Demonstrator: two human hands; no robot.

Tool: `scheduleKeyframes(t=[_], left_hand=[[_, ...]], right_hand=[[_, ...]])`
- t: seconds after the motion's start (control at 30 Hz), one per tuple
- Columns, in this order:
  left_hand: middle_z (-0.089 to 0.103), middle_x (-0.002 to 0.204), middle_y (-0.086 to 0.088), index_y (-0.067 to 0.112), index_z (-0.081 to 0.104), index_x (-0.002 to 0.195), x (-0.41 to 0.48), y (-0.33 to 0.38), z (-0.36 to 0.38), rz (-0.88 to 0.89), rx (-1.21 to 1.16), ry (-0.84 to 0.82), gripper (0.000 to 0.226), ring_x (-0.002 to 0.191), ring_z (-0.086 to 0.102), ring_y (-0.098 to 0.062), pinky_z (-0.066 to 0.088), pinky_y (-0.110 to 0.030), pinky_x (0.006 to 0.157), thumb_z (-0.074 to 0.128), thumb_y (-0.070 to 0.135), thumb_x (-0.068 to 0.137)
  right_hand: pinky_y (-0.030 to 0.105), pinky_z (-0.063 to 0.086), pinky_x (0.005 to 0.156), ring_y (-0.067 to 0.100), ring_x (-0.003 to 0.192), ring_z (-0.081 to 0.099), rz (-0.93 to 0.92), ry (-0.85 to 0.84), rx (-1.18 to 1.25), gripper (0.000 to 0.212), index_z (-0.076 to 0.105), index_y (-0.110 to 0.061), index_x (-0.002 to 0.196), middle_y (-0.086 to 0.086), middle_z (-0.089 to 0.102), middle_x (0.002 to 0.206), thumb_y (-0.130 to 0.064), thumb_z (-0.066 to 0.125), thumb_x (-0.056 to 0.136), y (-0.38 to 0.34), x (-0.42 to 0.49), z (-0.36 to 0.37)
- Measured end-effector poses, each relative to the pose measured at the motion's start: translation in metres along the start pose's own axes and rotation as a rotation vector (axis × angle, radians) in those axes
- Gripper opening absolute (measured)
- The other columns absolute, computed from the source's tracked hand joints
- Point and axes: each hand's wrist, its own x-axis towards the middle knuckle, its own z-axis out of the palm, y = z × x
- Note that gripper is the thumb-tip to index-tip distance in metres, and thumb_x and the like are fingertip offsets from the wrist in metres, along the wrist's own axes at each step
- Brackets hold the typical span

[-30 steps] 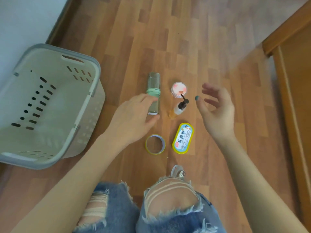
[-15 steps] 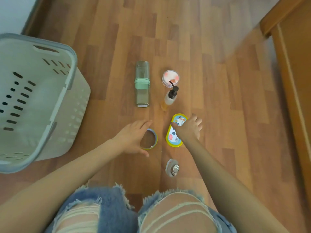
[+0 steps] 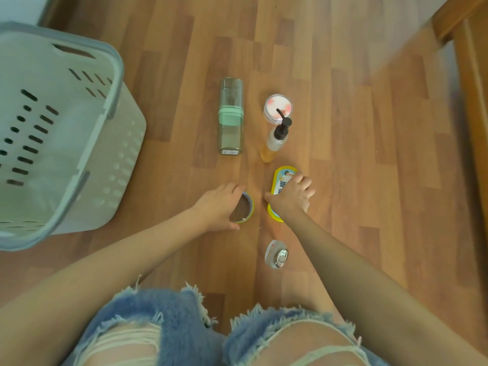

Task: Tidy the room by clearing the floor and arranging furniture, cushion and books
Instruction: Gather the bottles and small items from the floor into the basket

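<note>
Wood floor (image 3: 356, 154) looks far from cleared: left hand (image 3: 219, 204) curls round a tape roll (image 3: 249, 207), right hand (image 3: 289, 199) clasps a yellow oval pack (image 3: 284, 174) — both items on the boards — while a green flask (image 3: 230, 117) and pump bottle (image 3: 274, 140) wait near the basket (image 3: 116, 83).

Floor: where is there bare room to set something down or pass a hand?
Bare floor: the wide stretch between the tin and the wooden frame at right; the strip between basket and bottle; beyond bottle and jar. Crowded: the middle, where left hand grips the tape, right hand grips the tin, pump close beyond.
</note>
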Motion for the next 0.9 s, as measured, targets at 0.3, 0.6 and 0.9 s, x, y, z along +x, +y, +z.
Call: scheduleKeyframes(t=[0.3, 0.6, 0.9], left_hand=[[0.048, 0.131, -0.006, 0.009, 0.039, 0.134, -0.004, -0.002, -0.016, -0.096, -0.048, 0.156, 0.087, 0.120, 0.048, -0.025, 0.047, -0.039, 0.091, 0.074, 0.050, 0.066], [0.048, 0.132, -0.001, 0.017, 0.038, 0.136, -0.046, -0.021, -0.084, -0.198, -0.088, 0.338, 0.090, 0.120, 0.050, -0.022, 0.045, -0.035, 0.089, 0.075, 0.054, 0.063], [0.048, 0.130, 0.001, 0.018, 0.038, 0.138, -0.113, -0.049, -0.149, -0.312, -0.097, 0.519, 0.086, 0.119, 0.050, -0.019, 0.048, -0.037, 0.091, 0.071, 0.055, 0.067]], right_hand=[[0.038, 0.043, 0.091, 0.036, 0.120, 0.038, -0.165, -0.003, -0.032, 0.108, 0.019, -0.012, 0.146, 0.010, 0.032, 0.134, -0.044, 0.082, 0.065, 0.001, -0.009, -0.014], [0.038, 0.036, 0.098, 0.036, 0.120, 0.040, -0.526, -0.031, -0.074, 0.110, 0.021, -0.020, 0.151, 0.010, 0.034, 0.139, -0.045, 0.082, 0.064, -0.035, -0.046, -0.076], [0.034, 0.039, 0.090, 0.030, 0.123, 0.040, -0.677, -0.015, -0.054, 0.098, 0.031, -0.027, 0.145, 0.006, 0.039, 0.132, -0.047, 0.081, 0.064, -0.108, -0.089, -0.119]])
